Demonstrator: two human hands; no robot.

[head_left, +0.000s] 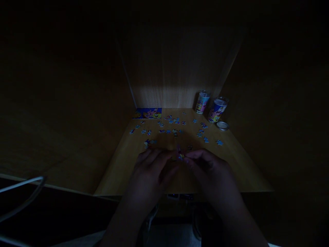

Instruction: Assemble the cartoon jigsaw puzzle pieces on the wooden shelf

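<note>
The scene is very dark. My left hand [151, 168] and my right hand [205, 166] meet over the near middle of a wooden desk [239, 164]. Their fingertips pinch small puzzle pieces [180, 156] between them. The left fingers are curled in toward the right ones. Several loose blue puzzle pieces [174, 124] lie scattered on the desk beyond my hands. A finished strip of puzzle [147, 113] lies at the back left against the wall.
Two small printed cans [202, 102] [217, 109] stand at the back right, with a round metal lid [222, 125] lying beside them. Wooden walls close in the desk at the back and sides. A white wire frame [23, 192] shows at the lower left.
</note>
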